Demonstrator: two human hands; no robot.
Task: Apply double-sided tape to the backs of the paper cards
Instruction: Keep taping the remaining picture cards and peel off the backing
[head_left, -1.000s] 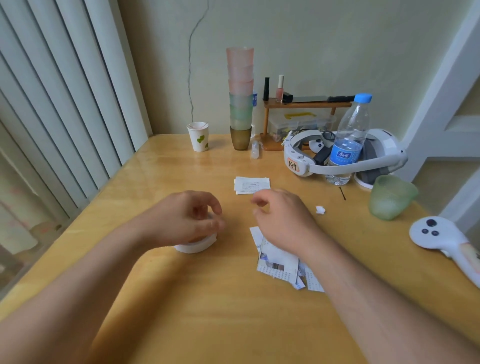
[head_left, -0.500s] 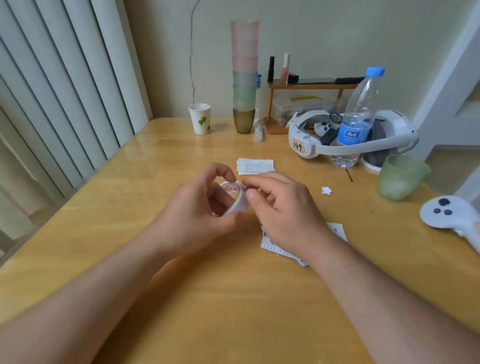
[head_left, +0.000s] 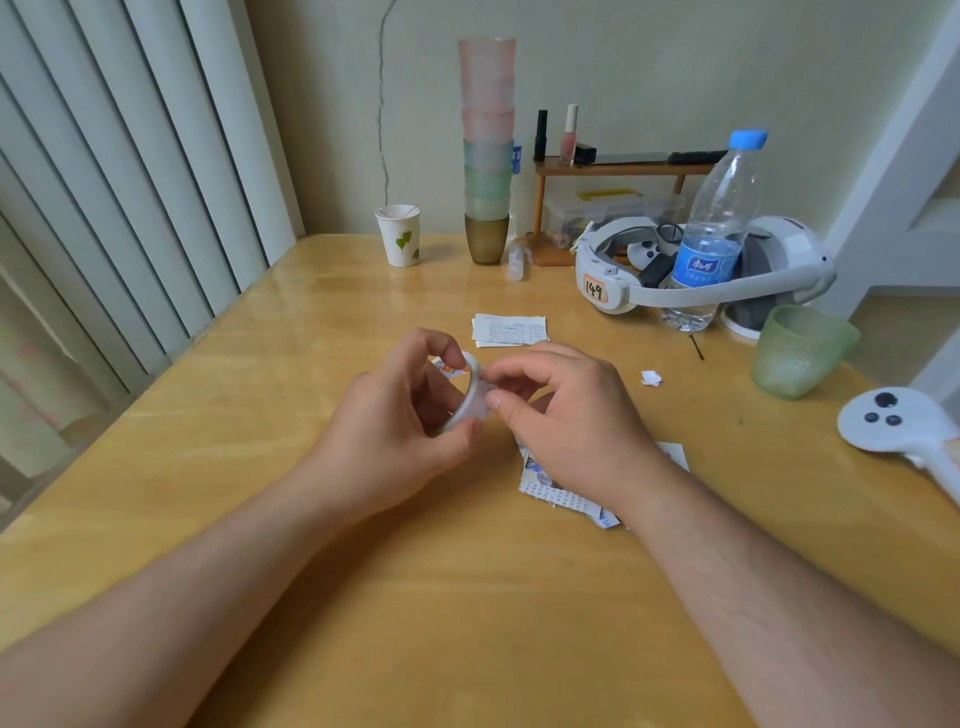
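My left hand (head_left: 395, 431) grips a white roll of double-sided tape (head_left: 471, 392), held upright above the middle of the table. My right hand (head_left: 566, 421) is just right of the roll, its thumb and forefinger pinching at the roll's outer edge. A loose pile of printed paper cards (head_left: 550, 491) lies on the table under my right wrist, partly hidden by it. A small neat stack of paper cards (head_left: 510, 330) lies further back, beyond both hands.
A crumpled white scrap (head_left: 650, 378) lies right of my hands. A green cup (head_left: 797, 351), a water bottle (head_left: 711, 234), a white headset (head_left: 701, 270) and a controller (head_left: 893, 423) fill the right side. A paper cup (head_left: 398, 235) and stacked cups (head_left: 487, 150) stand at the back.
My left hand lifted the tape roll off the table and turned it upright. My right hand moved left from over the cards to the roll's edge.
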